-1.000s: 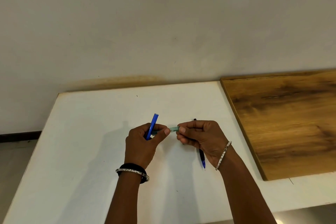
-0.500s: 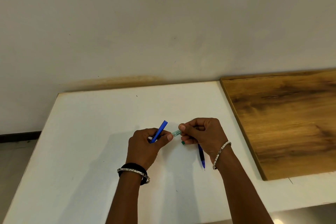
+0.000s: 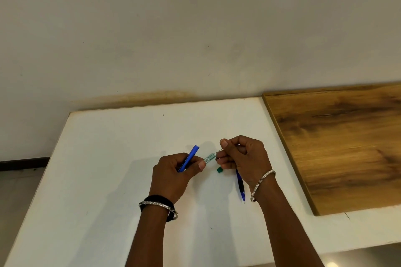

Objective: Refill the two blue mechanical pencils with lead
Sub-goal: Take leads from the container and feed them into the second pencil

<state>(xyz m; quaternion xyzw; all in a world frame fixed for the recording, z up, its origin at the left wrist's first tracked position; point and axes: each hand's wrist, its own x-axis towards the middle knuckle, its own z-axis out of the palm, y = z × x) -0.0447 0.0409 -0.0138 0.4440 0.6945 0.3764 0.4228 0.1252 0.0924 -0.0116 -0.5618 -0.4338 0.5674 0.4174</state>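
L hand (image 3: 173,171) grip holding blue pencil (image 3: 191,157) + lead tube (image 3: 208,158), pencil top pointing up-away | R hand (image 3: 245,156) pinching lead (image 3: 218,151), just R of tube mouth | 2nd pencil (image 3: 240,184) lying on surface (image 3: 108,158) under R hand | judged: lead is needing a swing L to pencil top.

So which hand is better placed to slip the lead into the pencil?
Probably the right hand: it pinches the lead at its fingertips. The left hand is busy, gripping both the blue pencil and the lead tube.
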